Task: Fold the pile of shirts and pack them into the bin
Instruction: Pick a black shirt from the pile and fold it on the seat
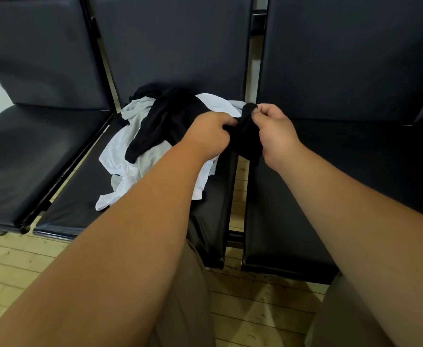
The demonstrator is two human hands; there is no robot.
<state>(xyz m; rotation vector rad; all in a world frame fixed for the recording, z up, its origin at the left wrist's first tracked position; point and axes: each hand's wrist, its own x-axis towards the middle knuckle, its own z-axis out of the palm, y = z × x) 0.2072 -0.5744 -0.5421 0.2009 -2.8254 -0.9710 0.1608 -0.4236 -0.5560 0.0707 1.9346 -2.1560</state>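
Observation:
A loose pile of shirts lies on the middle black seat [85, 196]: white and light grey shirts [120, 156] underneath, a black shirt [165, 121] draped across the top. My left hand [206, 135] and my right hand [273, 132] both grip a bunched part of the black shirt, lifted a little above the right edge of the pile. The cloth hangs between and below my two fists. No bin is in view.
Three black padded seats stand in a row with tall backrests; the left seat [25, 156] and the right seat [343, 186] carry nothing. Narrow gaps with metal frame bars separate them. A pale wooden floor [255, 309] and my knees lie below.

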